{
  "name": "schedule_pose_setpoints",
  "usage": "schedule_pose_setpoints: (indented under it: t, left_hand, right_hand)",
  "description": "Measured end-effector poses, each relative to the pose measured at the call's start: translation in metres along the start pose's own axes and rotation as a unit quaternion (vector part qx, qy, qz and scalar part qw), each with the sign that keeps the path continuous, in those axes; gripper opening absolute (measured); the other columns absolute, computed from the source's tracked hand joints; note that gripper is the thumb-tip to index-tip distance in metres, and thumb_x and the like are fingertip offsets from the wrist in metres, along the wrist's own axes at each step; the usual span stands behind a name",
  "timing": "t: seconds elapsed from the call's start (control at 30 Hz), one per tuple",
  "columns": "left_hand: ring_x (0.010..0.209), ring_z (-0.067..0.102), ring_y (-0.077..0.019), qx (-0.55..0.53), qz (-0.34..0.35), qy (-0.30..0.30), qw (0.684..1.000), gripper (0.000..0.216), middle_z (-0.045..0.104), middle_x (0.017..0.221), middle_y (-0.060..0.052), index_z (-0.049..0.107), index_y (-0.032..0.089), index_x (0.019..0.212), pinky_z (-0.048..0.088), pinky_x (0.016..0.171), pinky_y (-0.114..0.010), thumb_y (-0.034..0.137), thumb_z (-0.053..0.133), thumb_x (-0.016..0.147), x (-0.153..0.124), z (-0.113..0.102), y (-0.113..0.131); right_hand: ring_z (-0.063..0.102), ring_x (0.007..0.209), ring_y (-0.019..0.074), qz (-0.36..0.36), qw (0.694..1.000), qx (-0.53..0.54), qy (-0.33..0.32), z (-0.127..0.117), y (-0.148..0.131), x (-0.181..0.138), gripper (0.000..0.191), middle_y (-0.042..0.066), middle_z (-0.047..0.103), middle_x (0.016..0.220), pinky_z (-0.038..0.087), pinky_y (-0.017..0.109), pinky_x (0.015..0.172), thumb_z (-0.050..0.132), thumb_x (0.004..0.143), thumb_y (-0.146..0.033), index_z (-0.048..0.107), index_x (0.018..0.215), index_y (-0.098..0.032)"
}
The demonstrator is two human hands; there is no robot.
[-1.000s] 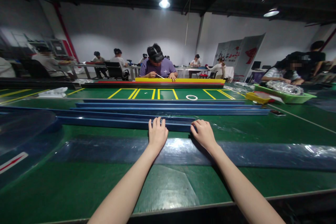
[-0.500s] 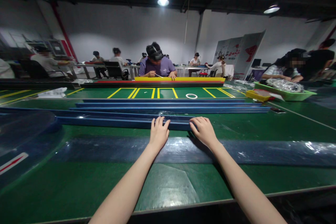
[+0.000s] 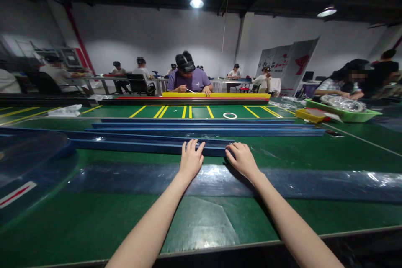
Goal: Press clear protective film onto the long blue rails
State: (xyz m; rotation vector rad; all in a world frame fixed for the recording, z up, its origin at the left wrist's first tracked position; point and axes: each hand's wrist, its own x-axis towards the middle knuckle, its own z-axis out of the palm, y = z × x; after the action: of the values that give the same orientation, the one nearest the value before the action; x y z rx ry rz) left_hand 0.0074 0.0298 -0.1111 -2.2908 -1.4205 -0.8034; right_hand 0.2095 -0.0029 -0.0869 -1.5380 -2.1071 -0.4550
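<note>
A long blue plastic channel (image 3: pixel 141 145) lies crosswise in front of me, its right end close to my hands. My left hand (image 3: pixel 191 157) rests over its near wall, fingers apart and the tips reaching onto the channel. At the right end, my right hand (image 3: pixel 242 158) has its fingers bent and closed on the channel; whether something small sits between them is hidden. Nearer to me, a flat strip of shiny clear bluish film (image 3: pixel 301 182) runs across the green table (image 3: pixel 132 222), passing under my wrists.
More blue channels (image 3: pixel 207 130) lie just beyond. To the left sits a large film-wrapped roll (image 3: pixel 31 163). A white ring (image 3: pixel 230 115), a phone (image 3: pixel 334 133) and a green tray (image 3: pixel 370 114) are farther off. Across the table, a co-worker (image 3: pixel 188 77) works at a yellow channel (image 3: pixel 216 95).
The fingers of my right hand have curled slightly more at the channel's end, shifting a little left. My left hand stays on the channel. The view has shifted slightly.
</note>
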Motion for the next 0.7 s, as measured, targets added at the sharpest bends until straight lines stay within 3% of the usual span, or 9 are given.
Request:
schedule_pose_setpoints:
  t: [0.23, 0.5, 0.7]
  left_hand:
    - [0.116, 0.043, -0.0244, -0.001, 0.031, -0.023, 0.999, 0.041, 0.052, 0.121, -0.009, 0.053, 0.024, 0.119, 0.029, 0.102, -0.045, 0.017, 0.052, 0.078, 0.000, -0.001, -0.001]
    - [0.113, 0.045, -0.0264, 0.017, -0.042, 0.002, 0.999, 0.029, 0.056, 0.116, -0.011, 0.058, 0.017, 0.106, 0.030, 0.100, -0.049, 0.017, 0.046, 0.079, 0.000, -0.001, 0.001]
    - [0.114, 0.045, -0.0256, -0.003, -0.020, 0.002, 1.000, 0.035, 0.054, 0.118, -0.012, 0.054, 0.017, 0.114, 0.029, 0.101, -0.047, 0.018, 0.048, 0.079, 0.000, 0.001, 0.000]
  right_hand:
    - [0.053, 0.101, 0.0184, -0.075, 0.996, 0.053, -0.013, 0.002, -0.005, -0.001, 0.028, 0.008, 0.062, 0.110, 0.035, 0.031, 0.088, 0.041, 0.087, -0.028, 0.056, 0.109, -0.018]
    - [0.055, 0.076, 0.0165, 0.055, 0.996, -0.058, 0.024, -0.006, 0.008, 0.001, 0.027, 0.005, 0.065, 0.076, 0.031, 0.028, 0.072, 0.037, 0.088, -0.026, 0.062, 0.080, -0.018]
    - [0.053, 0.073, 0.0155, 0.041, 0.997, -0.067, 0.019, -0.004, 0.004, 0.000, 0.029, 0.005, 0.063, 0.075, 0.028, 0.027, 0.068, 0.036, 0.088, -0.026, 0.061, 0.075, -0.018]
